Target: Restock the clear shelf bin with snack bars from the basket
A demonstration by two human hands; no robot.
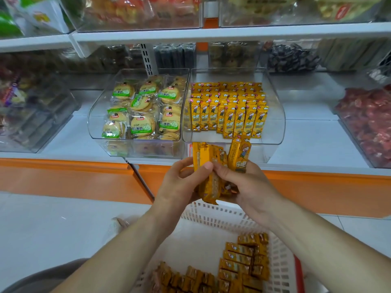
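Observation:
The clear shelf bin (277, 123) on the white shelf holds rows of upright yellow snack bars (228, 115). Just below its front wall, my left hand (179, 185) grips a bundle of several yellow bars (208, 176). My right hand (247, 187) pinches that bundle with its fingertips and also holds one upright yellow bar (240, 153). Under both hands stands the white basket (211, 216), with more yellow bars (243, 261) lying in rows on its bottom.
A second clear bin (93, 123) of round biscuit packs stands left of the snack bar bin. More clear bins with red packets (368, 123) and dark sweets flank them. An orange shelf front (63, 178) runs below; another shelf hangs above.

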